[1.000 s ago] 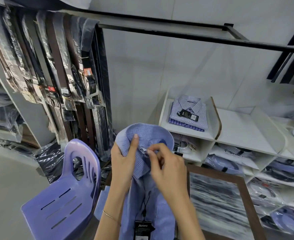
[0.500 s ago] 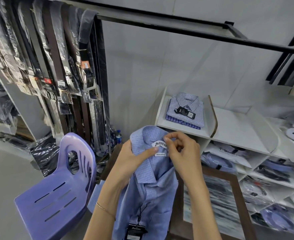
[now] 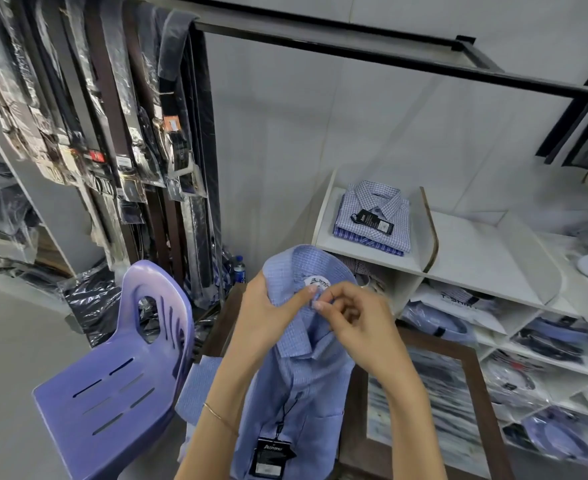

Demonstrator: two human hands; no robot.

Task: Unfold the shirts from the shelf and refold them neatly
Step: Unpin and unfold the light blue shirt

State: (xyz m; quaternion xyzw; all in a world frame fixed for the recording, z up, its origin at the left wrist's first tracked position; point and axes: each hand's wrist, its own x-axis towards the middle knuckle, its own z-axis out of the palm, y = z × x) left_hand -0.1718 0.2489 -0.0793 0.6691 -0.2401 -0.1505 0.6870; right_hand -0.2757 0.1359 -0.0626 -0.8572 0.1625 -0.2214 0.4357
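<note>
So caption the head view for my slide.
Both hands, left and right, pinch the blue shirt collar near stacked folded shirts.

Clothing shop, hanging belts (image 3: pixel 119 126), shelved shirts (image 3: pixel 373 216)

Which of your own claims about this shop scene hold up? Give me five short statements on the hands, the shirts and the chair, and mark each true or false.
1. Both hands, left hand and right hand, hold the blue shirt at its collar. True.
2. The chair is red. False: it is purple.
3. Folded shirts lie on the white shelf. True.
4. The blue shirt has no tag. False: a black hang tag dangles from it.
5. The left wrist bears a thin bracelet. True.
</note>
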